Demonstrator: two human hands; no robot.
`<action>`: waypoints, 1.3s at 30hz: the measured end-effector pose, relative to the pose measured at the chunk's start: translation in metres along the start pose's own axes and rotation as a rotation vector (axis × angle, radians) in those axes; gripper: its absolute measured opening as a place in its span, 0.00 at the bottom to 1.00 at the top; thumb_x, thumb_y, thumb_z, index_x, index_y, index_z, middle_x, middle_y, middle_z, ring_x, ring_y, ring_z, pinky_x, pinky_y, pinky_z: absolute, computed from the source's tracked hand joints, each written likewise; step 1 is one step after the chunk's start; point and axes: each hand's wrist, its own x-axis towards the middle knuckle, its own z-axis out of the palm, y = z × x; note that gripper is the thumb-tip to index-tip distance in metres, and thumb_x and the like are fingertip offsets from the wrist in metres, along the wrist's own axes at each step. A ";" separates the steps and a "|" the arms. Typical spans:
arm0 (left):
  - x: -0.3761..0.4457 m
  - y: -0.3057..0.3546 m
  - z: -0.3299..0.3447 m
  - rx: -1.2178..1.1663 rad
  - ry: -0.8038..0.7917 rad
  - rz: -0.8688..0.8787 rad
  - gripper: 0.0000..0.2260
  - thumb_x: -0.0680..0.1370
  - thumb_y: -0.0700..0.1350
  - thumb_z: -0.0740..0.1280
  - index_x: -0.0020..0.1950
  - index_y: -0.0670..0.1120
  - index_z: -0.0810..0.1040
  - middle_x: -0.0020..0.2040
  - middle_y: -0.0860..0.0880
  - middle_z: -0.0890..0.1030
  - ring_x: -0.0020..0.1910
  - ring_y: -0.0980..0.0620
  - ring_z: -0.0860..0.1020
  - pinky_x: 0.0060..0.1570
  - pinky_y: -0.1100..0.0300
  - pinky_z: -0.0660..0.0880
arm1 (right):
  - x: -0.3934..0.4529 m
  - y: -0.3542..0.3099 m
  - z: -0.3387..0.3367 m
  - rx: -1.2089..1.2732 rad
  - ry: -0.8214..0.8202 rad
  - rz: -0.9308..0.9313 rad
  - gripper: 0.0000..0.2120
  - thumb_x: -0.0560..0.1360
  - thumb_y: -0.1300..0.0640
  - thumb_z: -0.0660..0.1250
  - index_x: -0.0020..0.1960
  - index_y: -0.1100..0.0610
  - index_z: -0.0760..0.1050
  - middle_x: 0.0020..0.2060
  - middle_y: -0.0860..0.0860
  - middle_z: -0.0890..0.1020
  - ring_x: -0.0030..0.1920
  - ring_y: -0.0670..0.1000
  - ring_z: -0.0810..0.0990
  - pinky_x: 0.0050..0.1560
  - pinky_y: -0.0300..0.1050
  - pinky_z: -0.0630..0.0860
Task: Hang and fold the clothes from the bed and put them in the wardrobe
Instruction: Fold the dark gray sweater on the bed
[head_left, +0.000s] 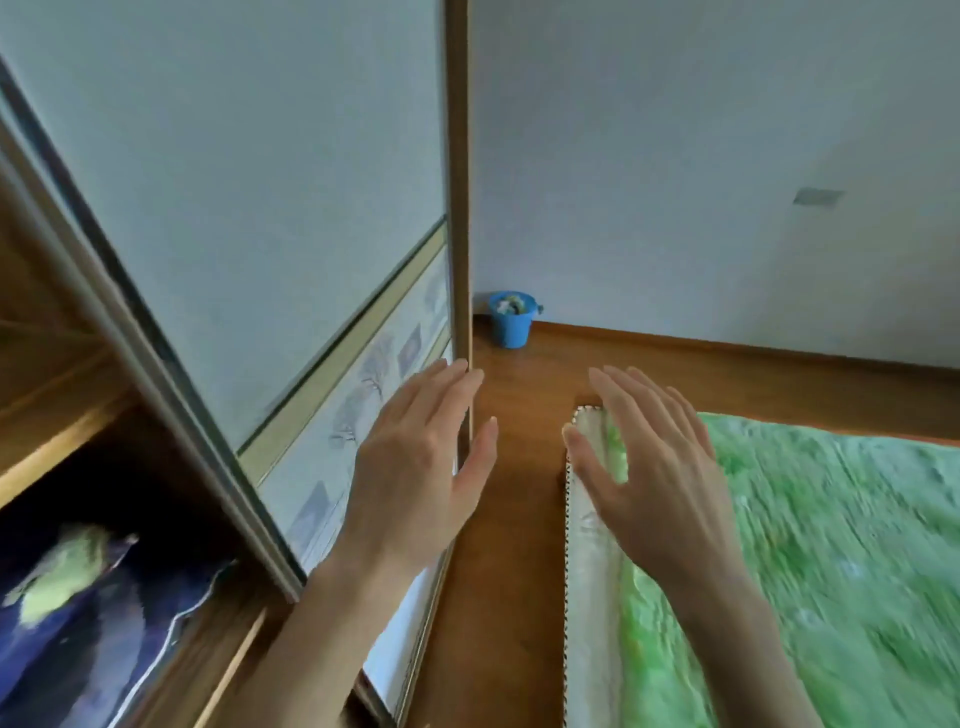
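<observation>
The wardrobe (57, 395) stood at nine o'clock, its sliding door (249, 208) toward eleven, folded cloth (78, 597) on a shelf at eight. The bed (831, 545) lay at four. A bucket (511, 318) sat on the floor (509, 519) at twelve, against the wall (701, 156).

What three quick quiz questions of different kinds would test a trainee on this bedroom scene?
1. True or false: the left hand grips a garment.
2. Multiple choice: the blue bucket stands A) on the bed, B) on the floor by the wall, C) inside the wardrobe.
3. Fill in: the bed cover is mainly ____.

Key: 1 false, both the left and the right hand are open and hold nothing; 2 B; 3 green.
</observation>
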 end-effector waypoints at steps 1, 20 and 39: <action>0.008 0.005 0.016 -0.020 -0.015 0.018 0.21 0.85 0.55 0.58 0.72 0.45 0.77 0.70 0.49 0.79 0.72 0.50 0.75 0.68 0.58 0.72 | -0.001 0.017 0.000 -0.017 0.006 0.039 0.28 0.82 0.40 0.59 0.76 0.54 0.70 0.74 0.51 0.75 0.77 0.50 0.68 0.78 0.56 0.64; 0.082 0.222 0.258 -0.393 -0.381 0.607 0.21 0.85 0.52 0.61 0.74 0.41 0.75 0.72 0.44 0.77 0.75 0.46 0.71 0.78 0.49 0.64 | -0.118 0.226 -0.074 -0.438 0.239 0.838 0.28 0.83 0.40 0.60 0.77 0.56 0.69 0.73 0.51 0.75 0.76 0.51 0.71 0.78 0.55 0.64; 0.011 0.426 0.380 -0.875 -0.768 1.135 0.23 0.83 0.54 0.62 0.72 0.41 0.76 0.69 0.43 0.78 0.72 0.42 0.72 0.74 0.45 0.68 | -0.287 0.199 -0.118 -0.808 0.379 1.699 0.30 0.82 0.37 0.58 0.76 0.55 0.71 0.72 0.52 0.77 0.75 0.51 0.70 0.78 0.52 0.61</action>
